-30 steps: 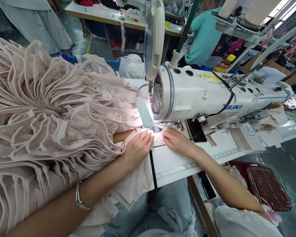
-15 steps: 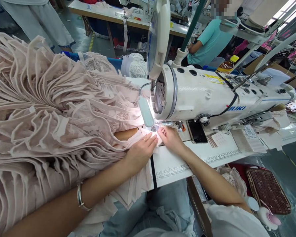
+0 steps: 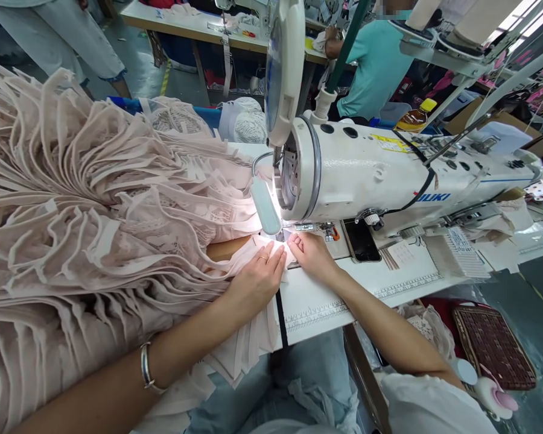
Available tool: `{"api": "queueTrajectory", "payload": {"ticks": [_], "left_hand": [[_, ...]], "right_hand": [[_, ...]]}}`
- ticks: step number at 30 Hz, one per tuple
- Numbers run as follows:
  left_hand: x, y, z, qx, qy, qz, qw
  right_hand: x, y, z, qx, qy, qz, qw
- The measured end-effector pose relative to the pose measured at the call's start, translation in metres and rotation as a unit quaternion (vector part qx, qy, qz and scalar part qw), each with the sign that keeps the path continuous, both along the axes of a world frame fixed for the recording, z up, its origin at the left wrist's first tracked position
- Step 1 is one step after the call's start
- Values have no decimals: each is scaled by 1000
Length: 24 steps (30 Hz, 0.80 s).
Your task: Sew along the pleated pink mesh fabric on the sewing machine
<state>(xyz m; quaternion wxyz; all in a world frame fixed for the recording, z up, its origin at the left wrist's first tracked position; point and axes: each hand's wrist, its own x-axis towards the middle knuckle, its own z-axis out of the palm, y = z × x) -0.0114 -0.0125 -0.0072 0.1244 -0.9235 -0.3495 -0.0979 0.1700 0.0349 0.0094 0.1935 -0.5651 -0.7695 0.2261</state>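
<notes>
Left hand (image 3: 257, 280) lies spread flat on the pale pink fabric (image 3: 117, 199); right hand (image 3: 312, 253) pinches its edge beside the sewing machine (image 3: 366, 175) needle

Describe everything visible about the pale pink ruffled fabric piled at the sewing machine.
The pale pink ruffled fabric is a large heap of thin, sheer-looking layers with many folded, ribbon-like edges and some lace-patterned patches. It fills the left of the view, lies on the white sewing table and hangs over its near edge. One corner reaches under the white sewing machine by its lit needle area. The left hand lies flat on it; the right hand pinches its edge.
</notes>
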Motion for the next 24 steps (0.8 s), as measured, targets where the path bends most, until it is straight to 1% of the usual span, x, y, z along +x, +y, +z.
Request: {"api": "queueTrajectory", "payload": {"ticks": [2,4,7,8,10,12,14,16,18,21,24], "left_hand": [[0,1,0,-2,-5,-3,1000],[0,3,-1,-2,-20,-6,1000],[1,4,-3,-13,-61,-10,998],[1,4,-4,-18,-76,-5,997],[1,4,-4,-21,-101,33,994],[1,3,-2,-24,-108,75,991],[1,2,2,-38,-92,80,992],[2,2,5,-58,-72,52,994],[5,4,5,-63,-69,30,995],[9,8,2,-57,-75,11,995],[13,12,-4,-69,-66,0,995]], "right_hand": [[4,-1,-3,4,8,0,1000],[12,-3,-5,26,29,21,999],[22,-8,-6,84,31,106,990],[23,-10,-6,107,14,132,985],[21,-15,-5,149,-46,160,975],[15,-21,-5,177,-124,161,963],[9,-24,-5,189,-187,160,951],[5,-23,-4,191,-214,165,944],[6,-19,-3,182,-217,176,943],[14,-9,-1,131,-222,176,950],[20,-1,2,75,-220,155,960]]}}
